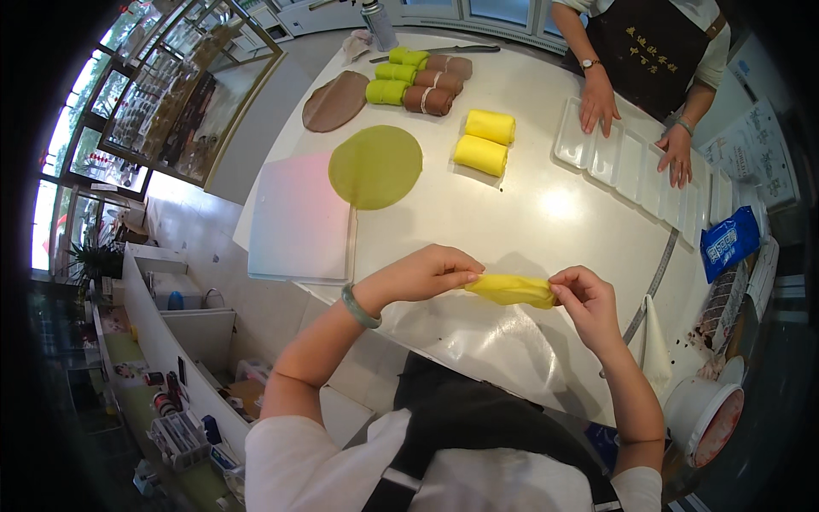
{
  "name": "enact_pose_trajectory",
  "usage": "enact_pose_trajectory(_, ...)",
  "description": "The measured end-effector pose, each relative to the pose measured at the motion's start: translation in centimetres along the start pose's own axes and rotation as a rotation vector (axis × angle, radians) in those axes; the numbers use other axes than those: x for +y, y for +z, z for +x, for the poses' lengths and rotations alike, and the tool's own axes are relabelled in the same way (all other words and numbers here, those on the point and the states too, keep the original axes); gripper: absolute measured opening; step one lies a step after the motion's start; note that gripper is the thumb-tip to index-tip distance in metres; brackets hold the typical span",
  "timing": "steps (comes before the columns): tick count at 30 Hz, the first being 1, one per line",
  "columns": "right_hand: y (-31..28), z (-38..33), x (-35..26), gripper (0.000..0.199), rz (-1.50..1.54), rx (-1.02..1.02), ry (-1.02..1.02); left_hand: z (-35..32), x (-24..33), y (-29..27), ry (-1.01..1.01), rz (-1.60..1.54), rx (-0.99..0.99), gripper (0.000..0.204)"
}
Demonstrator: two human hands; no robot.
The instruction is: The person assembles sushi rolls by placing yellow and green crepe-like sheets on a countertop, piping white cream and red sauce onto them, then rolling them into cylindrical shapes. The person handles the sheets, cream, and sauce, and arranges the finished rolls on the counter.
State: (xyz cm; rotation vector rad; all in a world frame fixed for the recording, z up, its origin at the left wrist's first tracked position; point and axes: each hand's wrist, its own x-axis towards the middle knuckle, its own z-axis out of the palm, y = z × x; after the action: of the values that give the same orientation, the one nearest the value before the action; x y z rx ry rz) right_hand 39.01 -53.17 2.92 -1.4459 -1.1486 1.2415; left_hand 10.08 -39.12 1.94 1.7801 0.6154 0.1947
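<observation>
Fingers of my left hand (pixel 426 275) and right hand (pixel 584 299) are pinching the yellow crepe roll (pixel 512 290) ends in a closed grip, tucking them, finished rolls (pixel 485 142) lying at twelve o'clock on the counter (pixel 546 213).

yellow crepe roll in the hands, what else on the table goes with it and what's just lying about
In hand:
- soft yellow crepe roll, pinched at its ends by left hand and right hand
- two finished yellow rolls
- flat round green crepe
- clear plastic trays

Lying about:
- blue packet
- white tub
- spray can
</observation>
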Motion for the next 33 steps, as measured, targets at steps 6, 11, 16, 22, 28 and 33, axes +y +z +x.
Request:
enact_pose_trajectory(6, 2.7, 5.1, 0.0, 0.010, -0.077, 0.204, -0.092, 2.8, -1.4, -8.0, -0.109, -0.123, -0.083, 0.033)
enact_pose_trajectory(11, 4.9, 7.4, -1.2, 0.010, -0.222, 0.390, -0.339, 3.3, 1.8, -11.4, 0.036, 0.271, 0.074, 0.027)
enact_pose_trajectory(16, 7.7, 3.7, 3.0, 0.012, -0.591, 0.303, -0.477, -1.3, -2.2, -8.1, 0.214, 0.577, 0.089, 0.023)
enact_pose_trajectory(22, 10.1, 0.1, 8.4, 0.018, -0.704, 0.136, -0.258, -4.6, -9.5, -7.1, 0.159, 0.703, 0.117, 0.033)
enact_pose_trajectory(28, 10.8, 9.1, 8.6, 0.026, -0.542, 0.455, 0.055, 5.5, -14.4, -8.0, 0.099, 0.610, 0.353, 0.030)
enact_pose_trajectory(33, 13.1, 11.8, 8.3, 0.031, -0.657, 0.458, 0.237, 7.6, -13.3, -6.6, -0.092, 0.485, 0.265, 0.034)
